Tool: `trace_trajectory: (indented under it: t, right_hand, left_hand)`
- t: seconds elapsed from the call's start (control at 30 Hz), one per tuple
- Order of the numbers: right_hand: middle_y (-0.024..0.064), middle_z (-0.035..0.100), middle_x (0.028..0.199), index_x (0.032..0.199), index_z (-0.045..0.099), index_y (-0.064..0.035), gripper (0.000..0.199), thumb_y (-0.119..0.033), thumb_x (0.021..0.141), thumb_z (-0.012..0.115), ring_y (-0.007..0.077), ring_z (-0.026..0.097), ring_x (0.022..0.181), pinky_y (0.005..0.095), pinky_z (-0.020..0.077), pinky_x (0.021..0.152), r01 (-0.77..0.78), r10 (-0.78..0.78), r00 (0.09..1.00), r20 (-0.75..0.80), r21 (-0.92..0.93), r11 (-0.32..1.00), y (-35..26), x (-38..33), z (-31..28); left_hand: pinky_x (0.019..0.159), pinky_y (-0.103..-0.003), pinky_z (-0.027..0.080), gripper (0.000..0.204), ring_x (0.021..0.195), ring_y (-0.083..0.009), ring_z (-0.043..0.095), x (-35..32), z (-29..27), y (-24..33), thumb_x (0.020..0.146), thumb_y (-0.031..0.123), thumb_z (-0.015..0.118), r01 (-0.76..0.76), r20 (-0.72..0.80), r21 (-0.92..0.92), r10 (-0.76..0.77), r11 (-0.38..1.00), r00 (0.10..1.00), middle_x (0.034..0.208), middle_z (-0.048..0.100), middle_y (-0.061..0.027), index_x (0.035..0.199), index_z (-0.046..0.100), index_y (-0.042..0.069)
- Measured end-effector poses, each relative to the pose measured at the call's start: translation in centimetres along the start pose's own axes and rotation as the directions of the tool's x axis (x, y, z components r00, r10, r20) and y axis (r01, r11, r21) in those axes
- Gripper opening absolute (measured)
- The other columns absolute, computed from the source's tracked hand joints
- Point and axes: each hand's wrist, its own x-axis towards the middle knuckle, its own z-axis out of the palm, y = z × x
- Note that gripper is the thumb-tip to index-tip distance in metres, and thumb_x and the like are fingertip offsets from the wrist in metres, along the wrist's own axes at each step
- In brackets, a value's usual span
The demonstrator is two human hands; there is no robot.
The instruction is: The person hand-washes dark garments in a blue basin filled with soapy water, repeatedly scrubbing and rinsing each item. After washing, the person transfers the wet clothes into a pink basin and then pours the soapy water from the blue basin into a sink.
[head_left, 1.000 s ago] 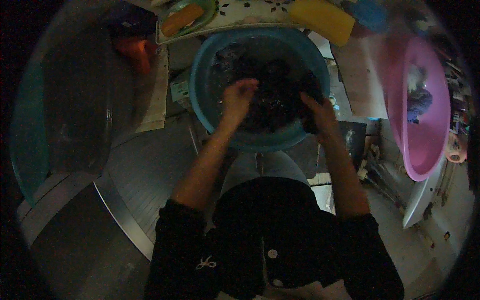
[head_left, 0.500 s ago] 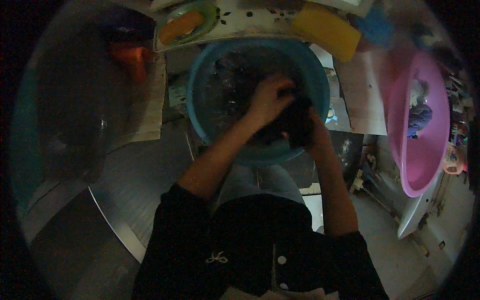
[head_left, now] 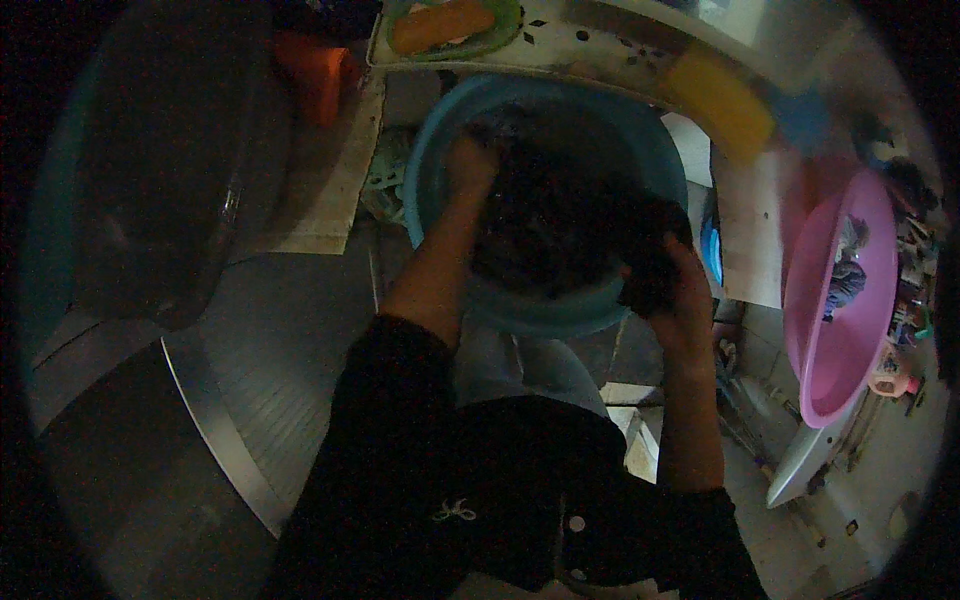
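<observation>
A blue-green basin [head_left: 560, 318] in front of me holds a dark, wet-looking cloth [head_left: 560, 225], bunched up and spread across its middle. My left hand [head_left: 472, 165] is inside the basin near the far left wall, its fingers curled into the cloth; the fingertips are lost in the dark. At the basin's right rim, my right hand [head_left: 685, 290] grips another bulge of the dark cloth, thumb and fingers closed round it. Poor light hides the folds and what kind of garment this is.
Beyond the basin runs a pale ledge [head_left: 600, 45] with a green dish [head_left: 508, 30], an orange bar [head_left: 440, 27] and a yellow block [head_left: 720, 105]. To the right a pink basin [head_left: 850, 375] stands tilted with grey and blue cloths [head_left: 846, 285]. A large dark tub [head_left: 160, 180] is at left.
My hands have moved apart: the left went to the basin's far left side, the right outward to the right rim with cloth. The view has shifted and turned slightly.
</observation>
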Motion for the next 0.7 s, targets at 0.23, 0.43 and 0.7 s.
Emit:
trace_trajectory:
  t: [0.23, 0.43, 0.7]
  right_hand:
    - [0.0115, 0.053, 0.109, 0.117, 0.043, -0.0039, 0.043, -0.022, 0.081, 0.057, 0.0245, 0.054, 0.094, 0.0359, 0.0505, 0.072, -0.084, 0.074, 0.994, 0.081, 0.124, 0.989, 1.6, 2.7, -2.0]
    - [0.0103, 0.052, 0.106, 0.115, 0.044, -0.0071, 0.046, -0.028, 0.078, 0.06, 0.0252, 0.053, 0.092, 0.0385, 0.0518, 0.065, -0.102, 0.095, 0.993, 0.067, 0.109, 0.989, 4.5, 3.8, -1.0]
    - [0.0105, 0.051, 0.11, 0.117, 0.043, -0.0086, 0.048, -0.036, 0.08, 0.056, 0.0241, 0.052, 0.095, 0.0387, 0.0494, 0.066, -0.182, 0.117, 0.964, 0.24, 0.272, 0.945, 4.0, 2.8, 1.0]
  left_hand:
    - [0.079, -0.036, 0.044, 0.05, 0.098, -0.0251, 0.051, -2.8, -4.6, 4.8, 0.075, 0.021, 0.062, 0.501, 0.512, -0.681, -0.142, 0.533, 0.847, 0.107, 0.053, -0.009, 0.118, 0.045, 0.005]
    - [0.08, -0.031, 0.04, 0.047, 0.103, -0.0201, 0.046, -6.3, -10.4, 11.2, 0.075, 0.014, 0.06, 0.557, 0.617, -0.737, 0.048, 0.383, 0.785, 0.111, 0.049, -0.0058, 0.118, 0.043, 0.006]
    - [0.082, -0.034, 0.042, 0.024, 0.093, -0.0213, 0.051, -9.3, -9.3, 11.8, 0.069, 0.001, 0.058, -0.332, 0.366, -0.449, 0.51, 0.829, 0.779, 0.096, 0.054, -0.0059, 0.091, 0.052, 0.007]
